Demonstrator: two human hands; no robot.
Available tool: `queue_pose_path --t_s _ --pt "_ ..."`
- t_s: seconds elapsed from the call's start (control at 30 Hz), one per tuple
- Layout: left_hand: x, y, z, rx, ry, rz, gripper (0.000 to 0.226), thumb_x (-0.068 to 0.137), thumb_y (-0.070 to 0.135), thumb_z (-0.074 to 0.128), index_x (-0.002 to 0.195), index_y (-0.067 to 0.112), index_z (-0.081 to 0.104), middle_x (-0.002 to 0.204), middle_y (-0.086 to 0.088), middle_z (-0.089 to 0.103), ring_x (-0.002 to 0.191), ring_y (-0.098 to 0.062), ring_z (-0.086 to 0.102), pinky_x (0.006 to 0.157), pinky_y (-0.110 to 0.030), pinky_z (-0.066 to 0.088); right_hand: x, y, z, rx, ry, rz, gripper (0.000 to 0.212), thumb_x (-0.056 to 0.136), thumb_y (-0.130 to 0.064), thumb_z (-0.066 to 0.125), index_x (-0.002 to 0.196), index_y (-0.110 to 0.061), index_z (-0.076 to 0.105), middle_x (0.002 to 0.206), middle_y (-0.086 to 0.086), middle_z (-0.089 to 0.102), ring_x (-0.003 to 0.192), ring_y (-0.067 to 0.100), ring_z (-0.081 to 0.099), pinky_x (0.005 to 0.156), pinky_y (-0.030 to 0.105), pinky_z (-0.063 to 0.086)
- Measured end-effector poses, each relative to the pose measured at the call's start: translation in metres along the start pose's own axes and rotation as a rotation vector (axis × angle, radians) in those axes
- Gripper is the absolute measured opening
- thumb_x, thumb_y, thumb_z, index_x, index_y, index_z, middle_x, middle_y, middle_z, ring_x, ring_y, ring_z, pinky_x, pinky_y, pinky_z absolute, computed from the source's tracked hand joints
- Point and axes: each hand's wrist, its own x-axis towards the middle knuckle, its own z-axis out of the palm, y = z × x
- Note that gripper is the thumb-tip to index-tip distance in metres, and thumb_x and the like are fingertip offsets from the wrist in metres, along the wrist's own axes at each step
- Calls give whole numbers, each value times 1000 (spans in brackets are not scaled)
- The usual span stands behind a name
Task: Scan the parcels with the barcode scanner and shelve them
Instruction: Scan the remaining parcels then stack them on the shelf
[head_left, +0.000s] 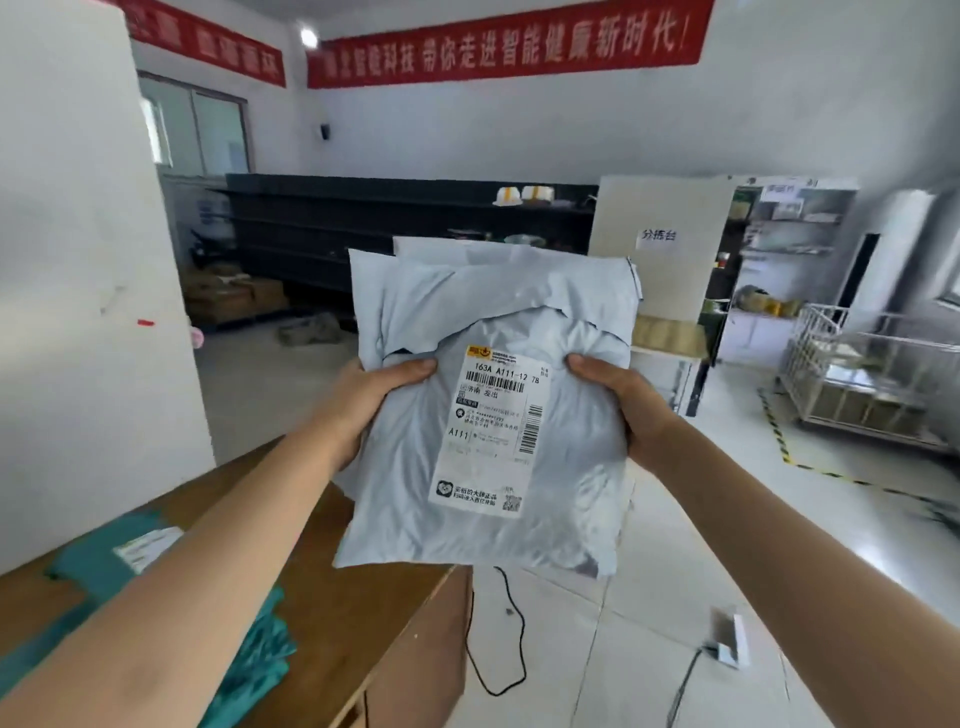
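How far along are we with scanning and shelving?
Done: nothing I can confirm; no scanner shows. In hand: left hand and right hand grip a stack of grey parcels, label toward the camera. Left: shelving these on the dark shelves; teal parcels lie on the table.

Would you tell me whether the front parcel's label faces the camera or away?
Facing the camera: the label and its barcodes show on the parcel, gripped by the left hand and right hand.
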Motion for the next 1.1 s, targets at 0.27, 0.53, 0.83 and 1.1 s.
queue_pose_path --t_s 0.27,0.53,0.83,1.1 --pt "192 -51 94 11 -94 78 68 43 33 84 106 14 69 95 -3 76 89 -19 72 78 -30 54 152 -4 -123 -32 160 -106 76 37 -41 93 103 -10 72 91 8 77 81 23 73 71 33 57" --pt "378 -96 173 4 -126 38 66 40 34 83 102 14 69 85 0 76 80 -16 72 70 -27 54 304 -11 -225 -26 256 -100 35 67 -30 79 94 -9 71 82 5 76 73 22 73 70 32 57" --pt "568 -184 253 -4 18 40 68 40 36 83 103 15 69 92 -3 76 87 -21 71 75 -30 53 512 5 -356 -24 151 -71 48 53 -34 81 95 -13 72 86 5 78 77 20 74 72 34 56" --pt "707 -186 244 59 254 78 46 55 23 82 99 18 70 91 -2 76 83 -15 73 68 -24 56 726 -4 -375 2 -148 8 73 42 -43 90 105 -14 70 96 6 77 86 23 74 77 38 59"
